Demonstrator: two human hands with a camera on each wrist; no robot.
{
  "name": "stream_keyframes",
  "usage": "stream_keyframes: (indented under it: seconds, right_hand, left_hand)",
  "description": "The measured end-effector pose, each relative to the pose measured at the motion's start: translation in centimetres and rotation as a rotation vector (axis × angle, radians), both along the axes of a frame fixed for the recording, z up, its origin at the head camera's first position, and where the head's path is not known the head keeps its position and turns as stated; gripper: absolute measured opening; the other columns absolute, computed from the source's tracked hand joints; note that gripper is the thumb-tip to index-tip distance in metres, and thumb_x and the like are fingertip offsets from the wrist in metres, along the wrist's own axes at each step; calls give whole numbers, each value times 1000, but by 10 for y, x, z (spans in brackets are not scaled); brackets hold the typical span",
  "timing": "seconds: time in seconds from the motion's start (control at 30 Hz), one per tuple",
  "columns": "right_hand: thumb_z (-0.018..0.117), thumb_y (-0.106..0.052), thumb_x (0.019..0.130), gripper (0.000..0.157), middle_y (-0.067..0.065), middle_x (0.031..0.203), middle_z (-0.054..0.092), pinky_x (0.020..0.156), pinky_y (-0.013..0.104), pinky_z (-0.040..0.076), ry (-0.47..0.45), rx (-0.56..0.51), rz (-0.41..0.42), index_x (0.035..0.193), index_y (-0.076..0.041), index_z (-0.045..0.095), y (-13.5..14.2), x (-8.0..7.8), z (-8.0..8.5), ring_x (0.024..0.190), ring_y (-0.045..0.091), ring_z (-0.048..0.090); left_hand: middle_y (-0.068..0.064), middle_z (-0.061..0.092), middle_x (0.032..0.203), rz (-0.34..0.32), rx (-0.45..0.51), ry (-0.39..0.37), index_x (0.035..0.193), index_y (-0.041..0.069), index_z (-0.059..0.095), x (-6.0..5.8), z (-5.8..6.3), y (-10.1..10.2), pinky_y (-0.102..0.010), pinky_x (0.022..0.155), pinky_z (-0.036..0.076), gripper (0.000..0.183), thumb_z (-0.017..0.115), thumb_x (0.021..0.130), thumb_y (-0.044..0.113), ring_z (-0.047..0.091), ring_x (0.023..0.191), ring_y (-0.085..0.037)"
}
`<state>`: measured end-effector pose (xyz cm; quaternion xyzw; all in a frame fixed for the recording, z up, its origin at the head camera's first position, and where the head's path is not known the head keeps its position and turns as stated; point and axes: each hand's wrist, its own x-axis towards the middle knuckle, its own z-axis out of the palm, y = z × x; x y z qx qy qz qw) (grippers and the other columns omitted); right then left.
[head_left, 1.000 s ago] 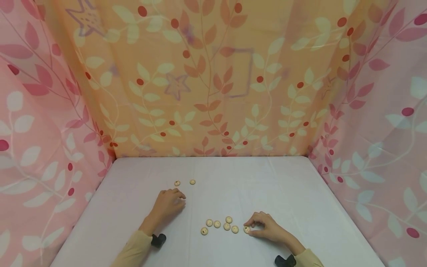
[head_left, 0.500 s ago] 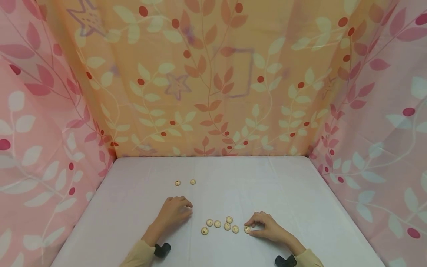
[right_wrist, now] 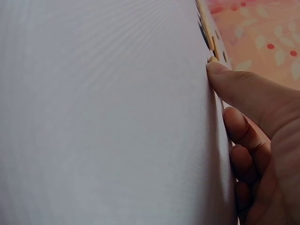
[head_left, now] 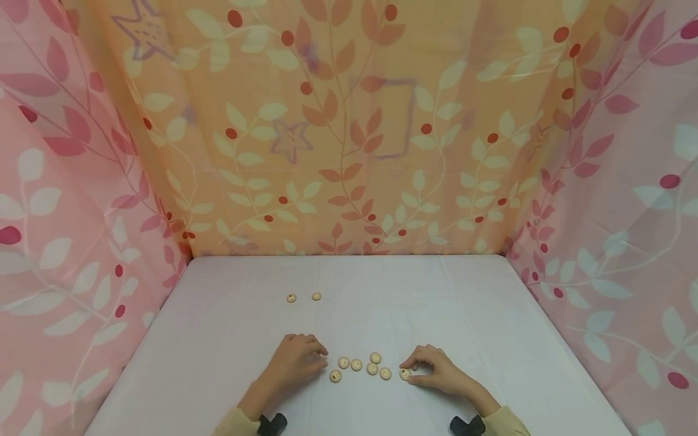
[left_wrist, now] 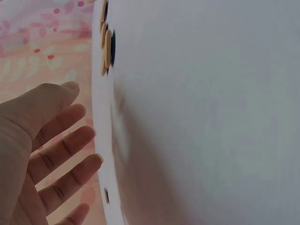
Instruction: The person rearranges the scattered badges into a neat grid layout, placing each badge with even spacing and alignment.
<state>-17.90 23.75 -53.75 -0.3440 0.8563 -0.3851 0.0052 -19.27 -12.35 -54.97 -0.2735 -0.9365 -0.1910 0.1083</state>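
Observation:
My right hand (head_left: 436, 370) pinches a small round wooden disc (head_left: 405, 374) between thumb and index finger at the table. In the right wrist view the thumb covers most of this disc (right_wrist: 213, 59). To its left lies a loose cluster of several similar pale discs (head_left: 372, 368) with small dark marks on their faces. My left hand (head_left: 299, 358) hovers just left of the cluster's leftmost disc (head_left: 335, 376), its fingers relaxed and holding nothing. In the left wrist view, the left hand (left_wrist: 51, 150) has its fingers spread, with discs (left_wrist: 107, 49) seen edge-on beyond the thumb.
Two more discs (head_left: 303, 297) lie apart toward the back left of the white table (head_left: 414, 303). Leaf-patterned cloth (head_left: 349, 206) hangs behind the table and along both sides. Each wrist bears a black camera mount (head_left: 466, 426).
My left hand has come toward me and to the right, from near the two far discs to beside the cluster. The right hand keeps its pinch on the same disc, in place.

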Motion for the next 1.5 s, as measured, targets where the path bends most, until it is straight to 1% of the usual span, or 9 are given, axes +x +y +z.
stream_keyframes:
  seconds: [0.13, 0.23, 0.37, 0.6, 0.8, 0.93, 1.23, 1.33, 1.5]
  right_hand:
    - [74, -14, 76, 22, -1, 89, 64, 66, 27, 26, -9, 5, -4, 97, -14, 66, 0, 0, 0, 78, 18, 49]
    - [74, -14, 76, 22, -1, 89, 64, 66, 27, 26, -14, 7, 6, 97, -14, 66, 0, -1, 1, 78, 18, 49]
    - [74, -14, 77, 21, 0, 90, 65, 66, 29, 27, -21, 8, 28, 97, -14, 66, 1, -2, 2, 78, 19, 50]
    - [75, -15, 75, 22, 0, 85, 64, 66, 26, 25, -50, 14, 25, 96, -13, 67, 1, -3, 7, 75, 20, 49]
    - [75, -15, 75, 23, 1, 84, 63, 64, 26, 24, -46, 9, 32, 96, -13, 67, 2, -4, 6, 74, 21, 47]
    - [75, -14, 75, 22, 1, 85, 63, 65, 26, 24, -35, -1, 41, 96, -12, 67, 2, -4, 5, 75, 21, 48]
    - [74, -14, 76, 22, 1, 87, 63, 65, 25, 24, -30, -14, 42, 96, -13, 67, 1, -4, 3, 76, 19, 47]
    - [74, -14, 76, 22, 0, 86, 63, 65, 25, 23, -27, -15, 46, 97, -13, 67, 1, -4, 1, 76, 19, 47]
    - [74, -13, 76, 23, 0, 87, 63, 65, 23, 23, -11, -14, 54, 97, -13, 67, 2, -5, -1, 76, 18, 47]
  left_hand:
    - [20, 61, 85, -30, -4, -25, 88, 30, 70, 5, -1, 5, -40, 83, 39, 17, 69, 77, 44, 54, 76, -2]
    - [21, 61, 84, -51, -9, -17, 87, 30, 70, 9, -4, 7, -40, 81, 39, 20, 69, 76, 48, 53, 75, -1]
    - [23, 60, 83, -61, -10, -28, 85, 32, 69, 12, -5, 11, -41, 82, 39, 21, 68, 76, 51, 51, 75, 0]
    - [23, 59, 86, -35, -29, -90, 84, 35, 68, 17, -2, 17, -42, 85, 38, 18, 69, 74, 50, 49, 79, -2]
    - [22, 58, 86, -27, -21, -110, 82, 35, 67, 19, 0, 19, -41, 85, 37, 19, 72, 71, 50, 46, 79, -2]
    - [22, 57, 87, -11, -19, -139, 82, 36, 66, 20, 1, 20, -41, 86, 37, 19, 72, 71, 50, 46, 80, -2]
    - [21, 53, 85, 10, -16, -155, 82, 33, 64, 18, -2, 22, -34, 75, 37, 20, 71, 73, 49, 40, 76, -2]
    - [21, 52, 85, 18, -19, -164, 83, 32, 64, 17, -3, 22, -33, 74, 36, 21, 71, 73, 49, 40, 76, -2]
    - [22, 52, 85, 22, -10, -188, 83, 32, 63, 17, -5, 22, -34, 76, 36, 20, 71, 72, 48, 41, 77, -2]
